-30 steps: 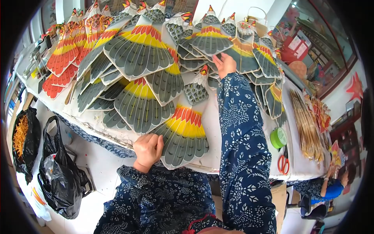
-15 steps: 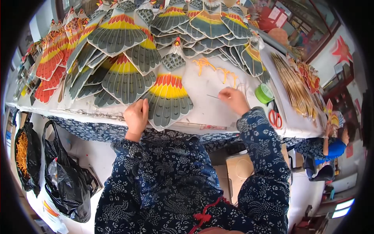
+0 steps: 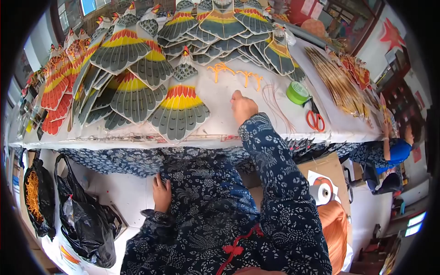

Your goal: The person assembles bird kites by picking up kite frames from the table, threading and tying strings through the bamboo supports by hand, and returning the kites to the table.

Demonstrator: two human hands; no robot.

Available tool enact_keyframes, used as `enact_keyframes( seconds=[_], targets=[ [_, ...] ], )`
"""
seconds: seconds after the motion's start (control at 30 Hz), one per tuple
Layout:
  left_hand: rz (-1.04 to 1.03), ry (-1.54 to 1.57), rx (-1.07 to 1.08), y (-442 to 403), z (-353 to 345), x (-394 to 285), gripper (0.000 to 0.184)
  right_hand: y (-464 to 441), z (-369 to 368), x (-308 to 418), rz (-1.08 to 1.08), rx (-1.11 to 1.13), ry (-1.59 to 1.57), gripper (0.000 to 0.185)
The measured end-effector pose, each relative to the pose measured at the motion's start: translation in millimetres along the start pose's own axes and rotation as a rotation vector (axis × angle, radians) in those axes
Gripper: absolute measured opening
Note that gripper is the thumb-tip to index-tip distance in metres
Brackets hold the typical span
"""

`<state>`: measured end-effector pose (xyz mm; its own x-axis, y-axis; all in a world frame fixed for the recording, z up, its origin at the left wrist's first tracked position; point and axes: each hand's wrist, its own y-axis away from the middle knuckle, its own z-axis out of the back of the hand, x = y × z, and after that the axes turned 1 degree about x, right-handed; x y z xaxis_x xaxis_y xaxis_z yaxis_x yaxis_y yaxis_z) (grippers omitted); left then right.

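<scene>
My right hand [image 3: 244,108] is over the white tabletop with its fingers bent together; whatever they hold, if anything, is hidden. Just beyond it lie orange bird-foot pieces [image 3: 222,69]. Thin reddish strands [image 3: 277,107] rest to its right. My left hand [image 3: 162,195] hangs below the table edge beside my lap, fingers loosely apart, holding nothing. At the front of the table sits a painted fan-shaped bird tail [image 3: 179,114] in grey, yellow and red. Above it is a scaled bird head piece [image 3: 184,71] with a red and yellow beak.
Stacked painted bird pieces [image 3: 137,94] crowd the left and back. At right are green tape [image 3: 298,93], orange-handled scissors [image 3: 315,120] and a bundle of thin sticks [image 3: 337,82]. Black bags [image 3: 87,224] hang at lower left. Another person [image 3: 389,156] is at far right.
My left hand has left the tail piece and dropped below the table edge. My right hand has moved left; the thin dark needle-like piece it held no longer shows. My view has shifted.
</scene>
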<state>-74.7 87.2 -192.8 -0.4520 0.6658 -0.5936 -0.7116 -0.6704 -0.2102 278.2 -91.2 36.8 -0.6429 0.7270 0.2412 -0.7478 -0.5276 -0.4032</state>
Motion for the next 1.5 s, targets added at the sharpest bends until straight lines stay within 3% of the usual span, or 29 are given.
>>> enact_keyframes(
  seconds=[0.07, 0.2, 0.27, 0.33, 0.5, 0.57, 0.67, 0.8, 0.87, 0.93, 1.07, 1.2, 1.5],
  targets=[
    [0.053, 0.046, 0.089, 15.9, 4.9, -4.4, 0.062, 19.5, 9.3, -1.7, -0.084, 0.024, -0.060, 0.014],
    [-0.010, -0.077, 0.111, 53.7, 24.2, -32.1, 0.072, 40.1, 18.1, -70.9, -0.214, -0.188, -0.066, 0.021],
    [-0.043, -0.250, 0.176, 68.6, 39.4, -61.4, 0.069, 43.2, 50.1, -93.6, -0.362, -0.088, -0.014, 0.032],
    [-0.056, -0.337, 0.204, 75.9, 37.2, -69.2, 0.067, 44.1, 50.9, -134.0, -0.326, -0.064, 0.052, 0.030],
    [-0.328, 0.079, 0.373, 92.2, 7.2, -98.3, 0.059, 40.5, 34.4, -166.7, -0.307, -0.012, 0.140, 0.024],
    [-0.378, 0.187, 0.396, 94.4, 8.0, -112.9, 0.055, 35.9, 43.3, -161.3, -0.313, -0.038, 0.123, 0.024],
    [-0.243, 0.331, 0.523, 88.0, 24.4, -122.4, 0.050, 33.5, 64.2, -142.0, -0.333, -0.075, 0.083, 0.025],
    [-0.198, 0.431, 0.357, 72.1, 36.8, -133.5, 0.036, 46.1, 101.1, -98.7, -0.342, -0.211, 0.036, 0.023],
    [-0.166, 0.550, 0.381, 56.0, 40.4, -144.8, 0.031, 72.2, 108.3, -62.8, -0.290, -0.229, -0.238, 0.017],
    [-0.090, 0.791, 0.418, 37.4, 45.3, -161.4, 0.023, 113.3, 99.9, -19.8, -0.261, -0.147, -0.594, 0.009],
    [0.103, 1.069, 0.549, -4.3, 69.8, -205.1, 0.019, 194.8, 54.0, 56.2, -0.247, 0.092, -0.927, 0.007],
    [0.172, 1.206, 0.491, -19.8, 70.2, -210.4, 0.020, 237.8, 20.8, 81.0, -0.316, 0.316, -0.924, 0.007],
    [0.160, 1.259, 0.449, -36.3, 91.9, -210.2, 0.022, 290.7, -26.9, 83.9, -0.183, 0.700, -0.934, 0.017]
  ],
)
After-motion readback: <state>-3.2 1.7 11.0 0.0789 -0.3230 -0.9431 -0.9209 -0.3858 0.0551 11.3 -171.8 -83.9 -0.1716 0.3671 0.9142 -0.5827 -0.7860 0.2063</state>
